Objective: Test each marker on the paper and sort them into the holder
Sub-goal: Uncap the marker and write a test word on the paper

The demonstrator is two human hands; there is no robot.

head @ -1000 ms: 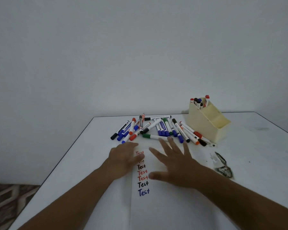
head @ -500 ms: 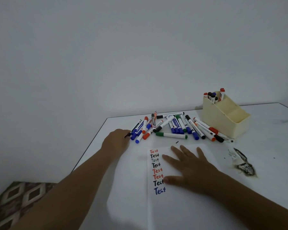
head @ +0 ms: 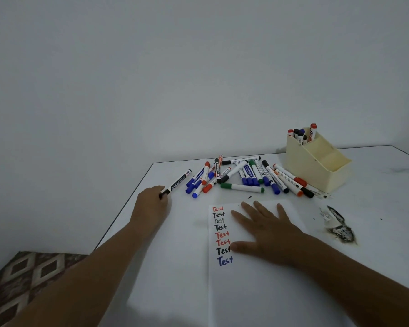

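Note:
My left hand (head: 152, 204) grips the black-capped end of a black marker (head: 178, 182) near the table's left edge; the marker's far end points toward the pile. My right hand (head: 267, 230) lies flat with spread fingers on the white paper (head: 257, 291), beside a column of "Test" words in red, black and blue. A pile of markers (head: 243, 177) in blue, red, green and black lies behind the paper. The cream holder (head: 316, 164) stands at the right of the pile, with several markers upright in its back compartment.
A smudged, crumpled tissue (head: 338, 227) lies right of the paper. The white table's left edge (head: 128, 204) runs close to my left hand, with patterned floor (head: 21, 284) below. A plain wall rises behind the table.
My left hand went from the paper to the left end of the pile and took hold of a black marker, drawing it out leftward. My right hand stayed flat on the paper.

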